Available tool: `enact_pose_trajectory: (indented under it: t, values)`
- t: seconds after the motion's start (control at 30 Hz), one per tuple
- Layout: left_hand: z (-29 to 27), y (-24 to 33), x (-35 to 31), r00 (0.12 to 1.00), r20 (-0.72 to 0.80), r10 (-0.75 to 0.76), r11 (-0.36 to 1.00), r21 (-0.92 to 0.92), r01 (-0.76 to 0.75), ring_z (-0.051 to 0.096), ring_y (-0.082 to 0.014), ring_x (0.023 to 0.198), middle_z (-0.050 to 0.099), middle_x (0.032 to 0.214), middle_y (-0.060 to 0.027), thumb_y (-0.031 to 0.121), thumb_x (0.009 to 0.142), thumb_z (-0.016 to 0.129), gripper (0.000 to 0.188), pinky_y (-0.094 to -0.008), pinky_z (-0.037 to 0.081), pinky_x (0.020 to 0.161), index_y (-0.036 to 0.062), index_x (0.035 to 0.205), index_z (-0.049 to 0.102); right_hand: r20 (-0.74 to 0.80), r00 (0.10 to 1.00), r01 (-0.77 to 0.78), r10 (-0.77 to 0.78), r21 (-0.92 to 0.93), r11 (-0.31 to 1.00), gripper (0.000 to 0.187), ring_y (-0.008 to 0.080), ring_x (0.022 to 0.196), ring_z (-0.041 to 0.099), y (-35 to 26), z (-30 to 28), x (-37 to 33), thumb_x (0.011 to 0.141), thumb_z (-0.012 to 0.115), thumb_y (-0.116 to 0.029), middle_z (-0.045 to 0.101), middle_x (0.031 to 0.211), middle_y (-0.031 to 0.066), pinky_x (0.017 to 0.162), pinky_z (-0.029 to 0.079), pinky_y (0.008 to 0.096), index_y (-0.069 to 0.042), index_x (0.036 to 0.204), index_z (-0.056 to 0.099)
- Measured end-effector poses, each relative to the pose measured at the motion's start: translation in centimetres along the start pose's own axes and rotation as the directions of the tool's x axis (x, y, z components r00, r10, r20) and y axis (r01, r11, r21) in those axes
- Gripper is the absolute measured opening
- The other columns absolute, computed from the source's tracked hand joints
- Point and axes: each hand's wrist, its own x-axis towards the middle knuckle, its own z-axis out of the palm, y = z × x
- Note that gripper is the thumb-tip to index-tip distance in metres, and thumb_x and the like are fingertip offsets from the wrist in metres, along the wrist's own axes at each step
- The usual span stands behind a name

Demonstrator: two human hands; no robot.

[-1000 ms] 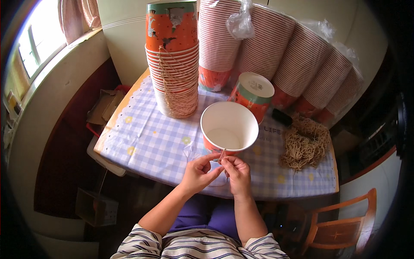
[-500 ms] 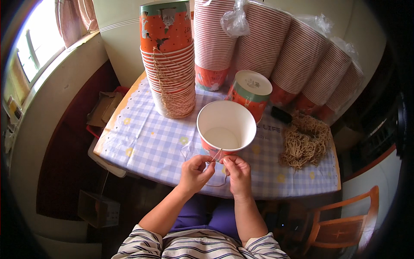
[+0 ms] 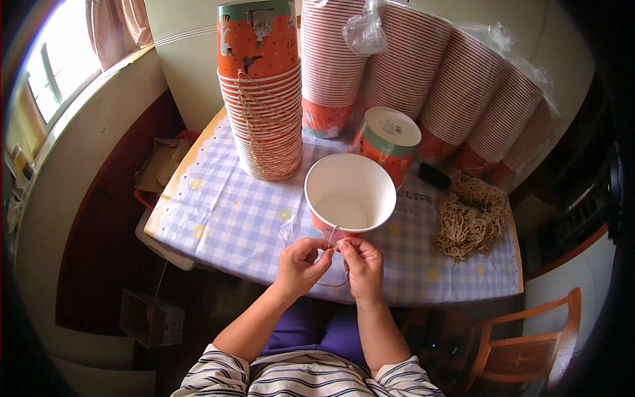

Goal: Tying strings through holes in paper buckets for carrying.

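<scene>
A large paper bucket point(image 3: 350, 188), white inside and orange outside, stands with its mouth up in front of me. From its near rim comes a thin tan cord point(image 3: 335, 231). My left hand point(image 3: 301, 266) pinches this cord between thumb and fingertips just below the rim. Close beside it, fingertips almost meeting, my right hand point(image 3: 362, 266) pinches the cord too. A slack loop of cord hangs below and between both hands. Just how the strands cross at the fingertips is too small to make out.
Behind stands an upturned bucket point(image 3: 387, 142). A tall nested stack with cords point(image 3: 261, 126) rises at the left, plastic-wrapped stacks point(image 3: 407, 59) along the back. At right lie a heap of tan cords point(image 3: 473, 218) and a black object point(image 3: 434, 176). A wooden chair point(image 3: 522, 351) stands lower right.
My fingertips have shifted slightly on the cord, and the strands between them are drawn closer together. The whole scene sits a little further right in the picture; the bucket stays in place.
</scene>
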Motion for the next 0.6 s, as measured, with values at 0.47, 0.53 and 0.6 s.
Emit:
enact_pose_trajectory:
  t: [0.47,0.53,0.6]
  values:
    - [-0.4,-0.6,-1.0,0.996,0.081,-0.04,0.998,-0.037,0.043,0.047,-0.0009,0.052,0.052,0.059,0.0043,0.001,0.084,0.064,0.007,-0.0172,0.034,0.047,-0.0009,0.09,0.064,-0.001,1.0,-0.016,0.016,0.03,0.999,0.016,0.002,0.062,0.048,0.2,-0.3,0.0,0.09,0.063,-0.016,0.066,0.081,0.0023,0.057,0.038,0.017,0.0,0.092,0.065]
    - [-0.2,-1.1,-1.1,0.996,0.073,-0.06,0.989,-0.134,0.07,0.048,-0.0013,0.055,0.056,0.064,0.0037,0.001,0.087,0.06,0.006,-0.0172,0.036,0.048,-0.0028,0.09,0.063,0.004,1.0,-0.019,0.019,0.035,0.999,0.016,0.0024,0.064,0.049,0.2,-0.3,0.0,0.09,0.063,-0.016,0.066,0.081,0.0027,0.059,0.039,0.0171,0.0,0.093,0.065]
    - [-0.1,-0.7,-1.1,0.994,0.077,-0.081,0.982,-0.166,0.092,0.049,-0.0016,0.057,0.057,0.066,0.003,0.001,0.088,0.059,0.007,-0.0172,0.037,0.049,-0.0034,0.09,0.063,0.001,1.0,-0.01,0.01,0.019,1.0,0.016,0.0036,0.069,0.052,0.3,-0.3,0.0,0.09,0.063,-0.015,0.066,0.083,0.0031,0.063,0.041,0.0177,0.0,0.093,0.064]
